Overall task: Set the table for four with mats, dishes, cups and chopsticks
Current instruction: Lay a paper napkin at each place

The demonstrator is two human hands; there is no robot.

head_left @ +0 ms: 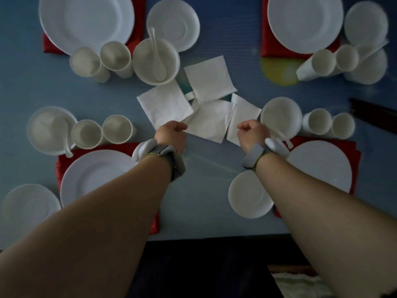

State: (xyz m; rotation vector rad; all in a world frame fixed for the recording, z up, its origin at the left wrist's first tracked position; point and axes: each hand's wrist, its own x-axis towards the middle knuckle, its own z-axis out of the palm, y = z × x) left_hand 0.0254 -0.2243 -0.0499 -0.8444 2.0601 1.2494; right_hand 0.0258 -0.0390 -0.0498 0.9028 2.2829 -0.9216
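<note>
Grip, left hand: fingers curled shut, knuckles at near edge of centre napkins; whether a napkin corner is pinched, cannot tell. Grip, right hand: likewise curled shut at edge of rightmost napkin, just beside near-right bowl; hold on anything unclear.

Napkins: four white squares, overlapping, mid-table, not yet shared out.

Place settings on blue table: four red mats, one per corner, each under a large white plate, e.g. near-left plate. Beside each: bowl with spoon, pair of cups, small saucer.

Chopsticks: dark sticks at right edge, blurred, apparently undistributed.

Judgement: mats, dishes, cups done; napkins and chopsticks outstanding.
</note>
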